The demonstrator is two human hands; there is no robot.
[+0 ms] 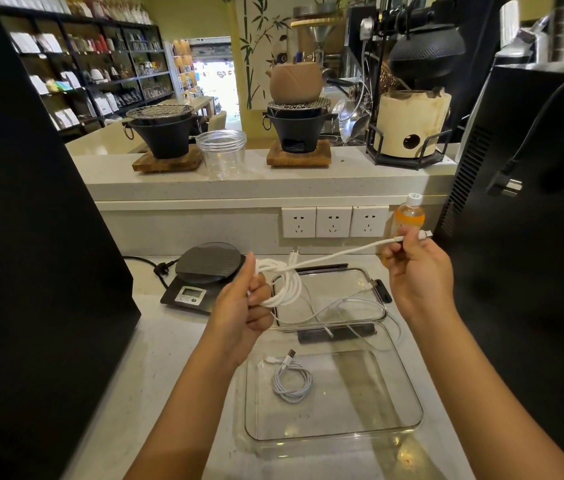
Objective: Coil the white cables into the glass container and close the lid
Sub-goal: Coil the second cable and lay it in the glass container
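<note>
Head view showed the left hand (242, 306) gripping a half-wound cable (285, 289) in curled fingers above the counter (169, 358), while the right hand (415, 268) pinched its free end near the plug, the run between them taut. One coil (292, 381) already lay in the dish (408, 424) near the front edge; a thinner cable (353, 303) sprawled over the lid (374, 271) behind. Winding well probably meant feeding even loops of matching size into the left hand, keeping light tension, then tucking the plug so the bundle would not spring open.
</note>
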